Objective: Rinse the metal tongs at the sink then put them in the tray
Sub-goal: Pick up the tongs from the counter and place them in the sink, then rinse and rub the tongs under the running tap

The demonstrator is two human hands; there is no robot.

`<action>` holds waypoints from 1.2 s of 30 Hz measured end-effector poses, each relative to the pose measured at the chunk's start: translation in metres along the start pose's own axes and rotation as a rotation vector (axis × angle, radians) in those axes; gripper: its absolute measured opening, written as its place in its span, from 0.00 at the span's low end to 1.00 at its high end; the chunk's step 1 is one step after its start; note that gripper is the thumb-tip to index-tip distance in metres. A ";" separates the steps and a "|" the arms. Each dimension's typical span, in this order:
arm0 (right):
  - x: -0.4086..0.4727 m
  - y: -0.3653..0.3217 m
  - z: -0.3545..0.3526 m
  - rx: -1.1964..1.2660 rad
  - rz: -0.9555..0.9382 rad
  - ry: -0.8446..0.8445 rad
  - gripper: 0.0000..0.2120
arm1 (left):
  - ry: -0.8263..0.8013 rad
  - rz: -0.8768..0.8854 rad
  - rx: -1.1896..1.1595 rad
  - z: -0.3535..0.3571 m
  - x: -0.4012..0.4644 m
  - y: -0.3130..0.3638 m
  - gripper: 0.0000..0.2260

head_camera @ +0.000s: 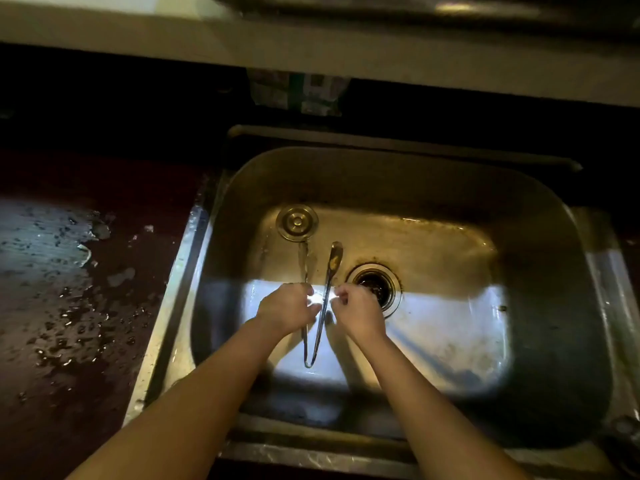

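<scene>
The metal tongs [327,271] are held over the steel sink [540,216], their joined end toward me and their two arms spread, pointing away. My left hand [289,308] grips the left arm of the tongs. My right hand [356,313] is curled against the right arm, its fingertips pinched on or beside the metal. The tongs' tips reach toward the back of the basin. No tray is in view. I see no running water.
A round strainer lid [297,222] lies at the back left of the basin. The open drain [375,287] is just right of my right hand. A dark wet counter [69,289] with water drops lies to the left. A shelf edge [311,46] overhangs the back.
</scene>
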State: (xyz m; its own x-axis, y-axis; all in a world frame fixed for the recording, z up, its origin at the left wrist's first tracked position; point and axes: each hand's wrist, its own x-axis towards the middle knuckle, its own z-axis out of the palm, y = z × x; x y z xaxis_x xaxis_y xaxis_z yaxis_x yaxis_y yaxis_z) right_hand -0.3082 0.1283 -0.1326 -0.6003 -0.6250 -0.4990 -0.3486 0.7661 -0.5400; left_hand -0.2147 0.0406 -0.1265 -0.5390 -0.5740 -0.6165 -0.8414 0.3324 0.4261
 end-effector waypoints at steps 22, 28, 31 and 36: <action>-0.201 0.072 -0.147 -0.159 0.065 0.616 0.17 | 0.277 0.599 0.365 0.073 -0.129 0.102 0.19; -0.212 0.098 -0.150 -0.250 0.195 0.693 0.25 | 0.218 0.558 0.376 0.090 -0.129 0.094 0.20; -0.210 0.103 -0.146 -0.297 0.211 0.678 0.29 | 0.209 0.562 0.381 0.088 -0.131 0.095 0.20; -0.208 0.108 -0.141 -0.389 0.206 0.626 0.34 | 0.201 0.536 0.373 0.088 -0.132 0.095 0.21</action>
State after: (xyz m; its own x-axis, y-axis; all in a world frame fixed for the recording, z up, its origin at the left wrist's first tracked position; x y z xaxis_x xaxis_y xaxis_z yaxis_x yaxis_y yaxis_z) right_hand -0.3225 0.3622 0.0081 -0.9359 -0.3513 -0.0243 -0.3446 0.9279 -0.1426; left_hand -0.2270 0.2138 -0.0634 -0.8976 -0.3739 -0.2336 -0.4370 0.8246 0.3593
